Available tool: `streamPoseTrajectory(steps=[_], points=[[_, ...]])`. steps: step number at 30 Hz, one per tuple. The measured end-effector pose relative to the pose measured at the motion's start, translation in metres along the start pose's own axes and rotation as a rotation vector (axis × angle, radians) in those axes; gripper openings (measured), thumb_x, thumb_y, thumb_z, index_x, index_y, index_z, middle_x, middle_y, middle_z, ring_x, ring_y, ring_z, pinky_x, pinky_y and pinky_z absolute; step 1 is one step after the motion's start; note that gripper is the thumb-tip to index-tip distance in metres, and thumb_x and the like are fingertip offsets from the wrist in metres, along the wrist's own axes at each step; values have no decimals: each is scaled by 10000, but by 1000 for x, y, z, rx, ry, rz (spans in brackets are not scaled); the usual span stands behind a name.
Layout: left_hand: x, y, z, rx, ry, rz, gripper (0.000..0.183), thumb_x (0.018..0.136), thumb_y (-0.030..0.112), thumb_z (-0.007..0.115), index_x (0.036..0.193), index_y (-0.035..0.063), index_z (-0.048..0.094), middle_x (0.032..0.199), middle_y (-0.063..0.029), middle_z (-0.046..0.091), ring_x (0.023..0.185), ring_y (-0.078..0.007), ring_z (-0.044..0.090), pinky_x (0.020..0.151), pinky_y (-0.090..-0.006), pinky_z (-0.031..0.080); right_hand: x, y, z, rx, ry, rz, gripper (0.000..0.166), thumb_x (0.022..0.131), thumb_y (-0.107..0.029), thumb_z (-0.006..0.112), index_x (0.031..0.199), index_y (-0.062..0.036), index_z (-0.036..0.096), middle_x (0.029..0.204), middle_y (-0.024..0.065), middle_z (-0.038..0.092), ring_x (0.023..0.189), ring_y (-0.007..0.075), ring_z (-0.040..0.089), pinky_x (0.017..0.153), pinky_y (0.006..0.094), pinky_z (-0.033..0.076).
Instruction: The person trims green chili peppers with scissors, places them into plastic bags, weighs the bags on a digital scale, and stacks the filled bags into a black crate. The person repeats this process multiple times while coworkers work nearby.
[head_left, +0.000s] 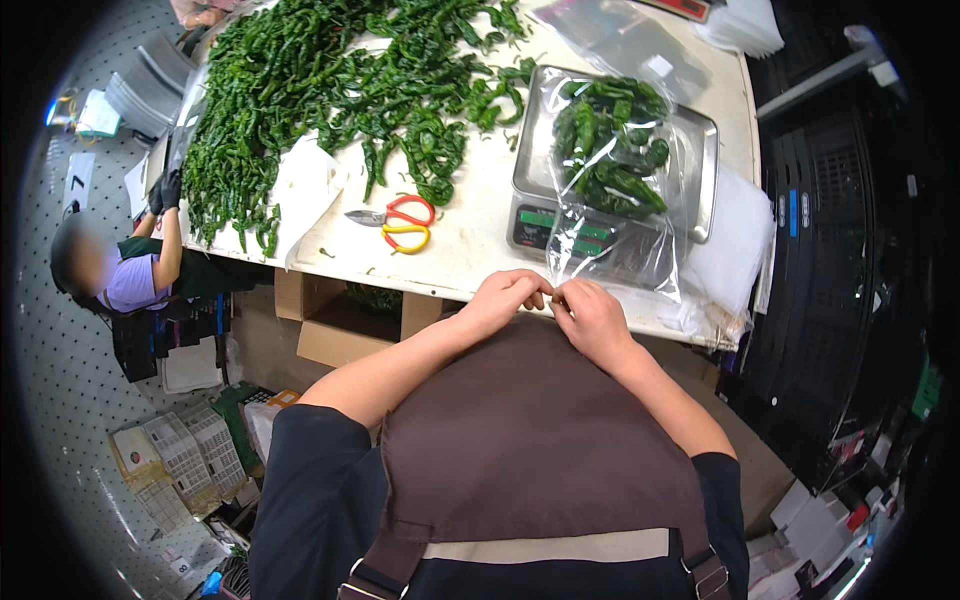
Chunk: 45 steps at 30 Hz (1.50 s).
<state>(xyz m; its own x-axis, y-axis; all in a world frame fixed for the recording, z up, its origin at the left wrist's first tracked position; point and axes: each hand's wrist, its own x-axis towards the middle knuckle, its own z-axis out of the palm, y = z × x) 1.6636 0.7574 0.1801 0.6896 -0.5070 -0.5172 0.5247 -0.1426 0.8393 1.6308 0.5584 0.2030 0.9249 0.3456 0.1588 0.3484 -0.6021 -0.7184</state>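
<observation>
A clear plastic bag (679, 255) of green peppers (611, 150) lies on the metal pan (701, 165) of a digital scale (525, 244). Its near edge reaches down over the scale's display to my fingers. My left hand (514, 296) and my right hand (589, 311) meet at the table's front edge, fingertips pinched on the bag's edge, close together. Scissors (390, 219) with red and yellow handles lie on the table to the left, blades pointing left. A large heap of green peppers (262, 97) spreads over the table's far left part.
Flat plastic bags (622, 37) lie behind the scale, white sheets (731, 240) at its right. A white cloth or paper (304, 187) borders the heap. Below the table stands an open cardboard box (345, 341). A gloved co-worker (142, 270) stands at left; stacked black crates (817, 225) stand right.
</observation>
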Motion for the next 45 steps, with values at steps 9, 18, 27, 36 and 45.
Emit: streamPoseTrajectory(steps=[9, 18, 27, 36, 45], points=[[30, 10, 24, -134, 59, -125, 266, 995, 251, 566, 891, 27, 665, 808, -15, 652, 713, -87, 567, 702, -255, 478, -40, 20, -33, -120, -56, -134, 128, 793, -39, 669, 897, -39, 594, 802, 105, 575, 771, 299, 567, 700, 405, 460], [34, -29, -58, 287, 159, -15, 314, 981, 291, 577, 1025, -10, 657, 879, -103, 698, 819, -180, 641, 809, -321, 505, -593, 116, -192, -729, -1212, 1099, 436, 872, -224, 641, 1278, -65, 621, 1237, 136, 659, 1205, 314, 595, 1011, 417, 470], [2, -94, -273, 1633, 663, 19, 240, 826, 83, 582, 1064, 101, 566, 1076, -93, 548, 1100, -272, 520, 910, -438, 427, -148, 69, -148, -192, 348, 735, 84, 894, -60, 615, 886, 9, 567, 731, 99, 570, 651, 170, 537, 637, 316, 456], [-14, -71, -293, 1447, 433, 82, 195, 758, 63, 578, 932, 52, 491, 814, -138, 628, 816, -363, 618, 748, -480, 462, 146, -54, -78, 195, -201, 195, 495, 838, -32, 684, 1310, -60, 539, 841, 133, 661, 744, 255, 671, 675, 362, 537], [-32, 94, -245, 1186, 371, 229, 277, 741, 37, 553, 1008, 41, 477, 859, -148, 618, 869, -384, 598, 784, -483, 408, 250, -48, 78, -131, -322, -386, 536, 854, -112, 646, 1353, -53, 460, 1064, 199, 640, 980, 337, 641, 799, 435, 533]])
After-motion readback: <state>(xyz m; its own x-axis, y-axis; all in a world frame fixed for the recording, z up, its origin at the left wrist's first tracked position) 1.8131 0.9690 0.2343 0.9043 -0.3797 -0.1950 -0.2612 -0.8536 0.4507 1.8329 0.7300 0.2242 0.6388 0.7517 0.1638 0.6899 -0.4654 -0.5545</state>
